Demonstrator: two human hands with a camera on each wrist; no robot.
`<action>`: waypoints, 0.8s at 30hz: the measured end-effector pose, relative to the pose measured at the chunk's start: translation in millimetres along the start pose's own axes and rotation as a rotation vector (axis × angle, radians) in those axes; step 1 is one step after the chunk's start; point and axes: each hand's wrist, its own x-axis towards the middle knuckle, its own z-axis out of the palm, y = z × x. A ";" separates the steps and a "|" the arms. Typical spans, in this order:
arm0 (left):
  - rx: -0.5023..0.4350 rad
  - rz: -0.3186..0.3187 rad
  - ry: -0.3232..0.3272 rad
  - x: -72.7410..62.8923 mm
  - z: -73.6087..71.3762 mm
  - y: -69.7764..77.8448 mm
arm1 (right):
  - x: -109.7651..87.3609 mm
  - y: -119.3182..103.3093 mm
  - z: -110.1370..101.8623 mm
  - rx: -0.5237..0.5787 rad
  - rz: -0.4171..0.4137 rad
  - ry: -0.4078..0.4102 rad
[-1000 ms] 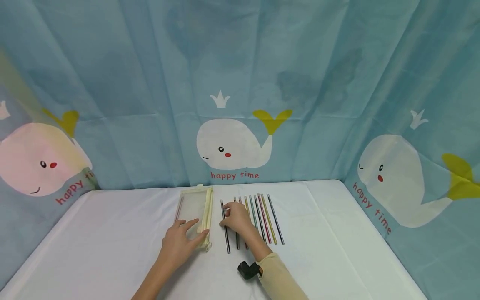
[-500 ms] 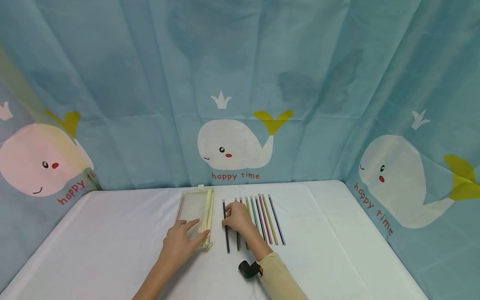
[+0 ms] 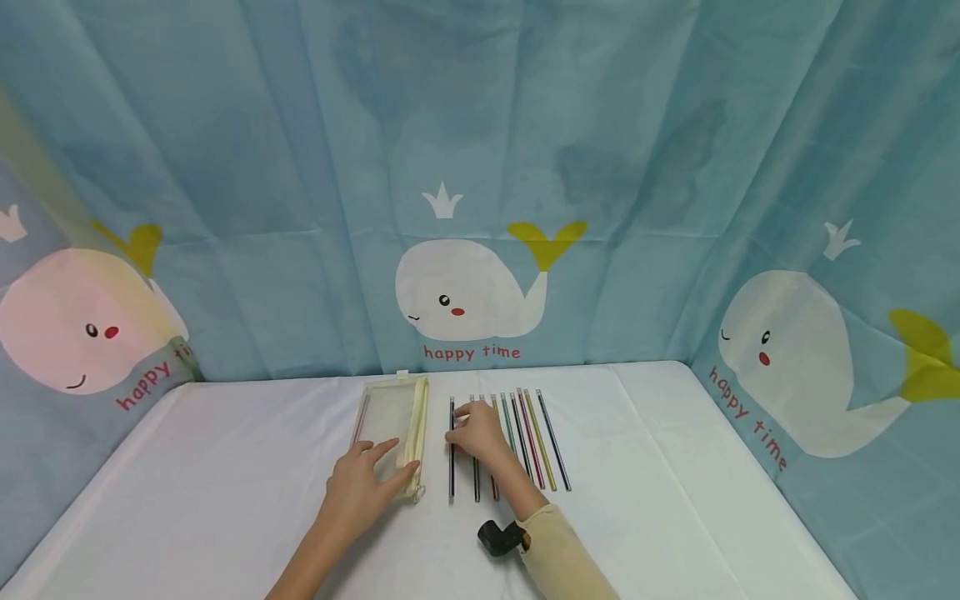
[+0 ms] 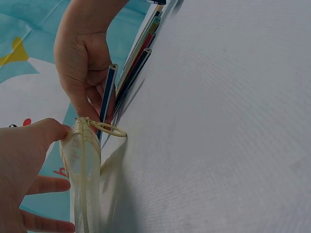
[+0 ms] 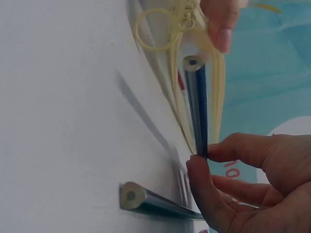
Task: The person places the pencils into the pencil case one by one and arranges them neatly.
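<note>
In the head view a pale yellow zip pouch with see-through mesh lies on the white table. Over its near part rests my left hand, fingers spread, the thumb at the zipped edge. The left wrist view has that thumb against the pouch's end, beside the ring pull. My right hand pinches a dark blue pencil between thumb and fingers, just right of the pouch. The pencil is raised off the cloth, its shadow apart from it in the right wrist view. Something red shows inside the pouch.
Several pencils lie side by side to the right, some partly hidden under the right hand. A black device sits at the right wrist. Behind the table hangs a blue whale-print curtain.
The pinched pencil has lifted and straightened, its far end shifting right. My right hand has moved slightly right with it. The left hand stays in place on the pouch.
</note>
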 end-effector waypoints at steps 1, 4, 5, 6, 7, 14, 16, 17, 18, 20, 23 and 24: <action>-0.001 -0.001 0.000 -0.1 -0.1 0.0 | -0.3 -0.2 -0.8 0.008 -0.001 -0.001; -0.001 -0.003 -0.002 0.1 -0.2 0.2 | -1.0 -1.3 -3.3 0.041 -0.005 0.005; 0.000 -0.002 -0.001 0.1 -0.3 0.3 | -1.3 -2.0 -4.1 0.058 -0.007 0.005; 0.002 -0.002 -0.001 0.4 0.0 0.2 | -1.7 -2.6 -4.8 0.078 -0.004 0.006; 0.003 -0.001 -0.001 0.5 0.1 0.2 | -2.1 -3.5 -5.5 0.098 -0.003 0.005; 0.002 -0.002 -0.008 0.4 1.1 -0.1 | -1.2 -5.2 -5.9 0.185 0.023 -0.044; 0.005 0.001 -0.010 0.2 1.3 -0.1 | -1.2 -4.5 -5.5 0.189 0.020 -0.052; 0.007 0.002 -0.012 0.0 1.3 0.0 | -1.1 -4.2 -5.2 0.189 0.018 -0.054; 0.011 0.003 -0.012 -0.1 1.5 -0.1 | -1.3 -4.1 -4.9 0.188 0.017 -0.055; 0.015 0.003 -0.011 -0.6 1.6 0.0 | -0.9 -3.3 -4.0 0.186 0.005 -0.051; 0.011 0.004 0.001 -2.1 1.4 1.1 | -1.0 -3.8 -2.7 0.182 -0.001 -0.043; 0.009 0.003 0.008 -2.7 1.5 1.7 | -0.8 -4.0 -2.2 0.181 -0.001 -0.039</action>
